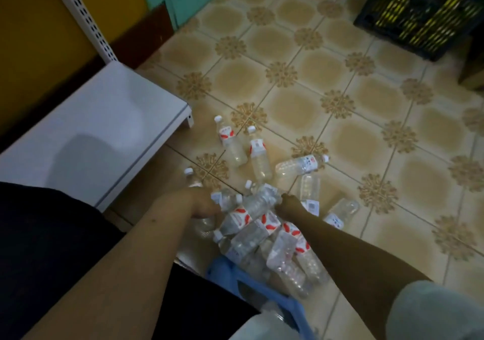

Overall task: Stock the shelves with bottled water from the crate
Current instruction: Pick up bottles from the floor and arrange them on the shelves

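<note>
Both hands are reaching down into a pile of water bottles that is lying on the tiled floor, directly in front of the person. The left hand is sitting at the left edge of the pile, and its fingers seem to be curling around a bottle there, though they are hiding behind the wrist and I cannot tell the grip for sure. The right hand is at the upper right of the pile; its fingers are closing on the end of one clear bottle that is lying across the top. The long axis of this bottle is running almost from one hand to the other, a little tilted, so both hands are about equally near to it.

More bottles are lying loose on the floor just beyond the hands, pointing in different directions. The near end of the pile is resting on a blue plastic thing, perhaps a low basket, which is only partly showing.

The white shelf is standing to the left and a little ahead, bare on its surface, so I judge the left hand is having the shorter way to it. A dark crate is sitting far away at the upper right, well apart from the bottles.
</note>
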